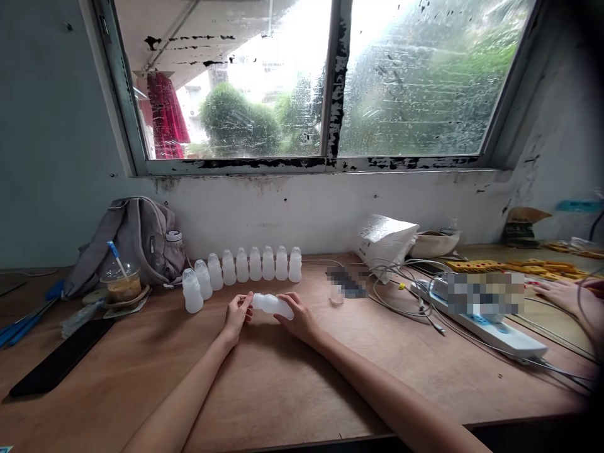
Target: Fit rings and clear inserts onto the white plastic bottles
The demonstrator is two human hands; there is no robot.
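A white translucent plastic bottle (272, 305) with a waisted shape lies sideways between my two hands, just above or on the wooden table; which of the two I cannot tell. My left hand (238, 316) pinches its narrow cap end with thumb and fingers. Around the wider base end, my right hand (301, 319) is closed. Several similar bottles (242, 265) stand upright in a curved row behind my hands, the nearest one (192, 291) at the row's left end.
At left are a grey backpack (144, 239), a drink cup with straw (121, 283), a black flat pad (61, 358) and blue-handled scissors (23, 328). Right are a white bag (384, 242), cables (396, 305), a power strip (500, 336) and another person's hand (561, 294).
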